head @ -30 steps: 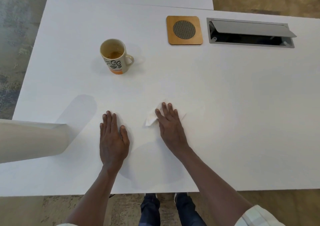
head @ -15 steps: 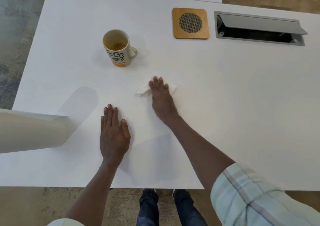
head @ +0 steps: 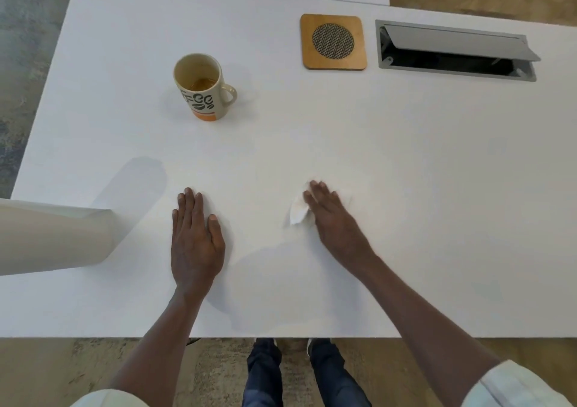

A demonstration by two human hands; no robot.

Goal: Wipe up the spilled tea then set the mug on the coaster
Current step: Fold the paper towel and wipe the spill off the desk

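A cream mug (head: 203,90) with dark lettering and an orange base stands upright on the white table (head: 406,157), handle to the right, a little tea inside. A square wooden coaster (head: 333,42) with a round mesh centre lies at the back, right of the mug. My right hand (head: 334,219) presses flat on a white tissue (head: 298,211) near the table's middle front; most of the tissue is hidden under the fingers. My left hand (head: 195,238) rests flat on the table, well in front of the mug. No spill is visible on the white surface.
A grey cable hatch (head: 456,50) with its lid tilted open is set into the table right of the coaster. A beige rounded object (head: 53,238) juts in at the left edge. The table's near edge runs just above my legs.
My right hand has dragged the tissue back toward me and to the right, after pushing it forward toward the mug half a second ago. My left hand has stayed put.
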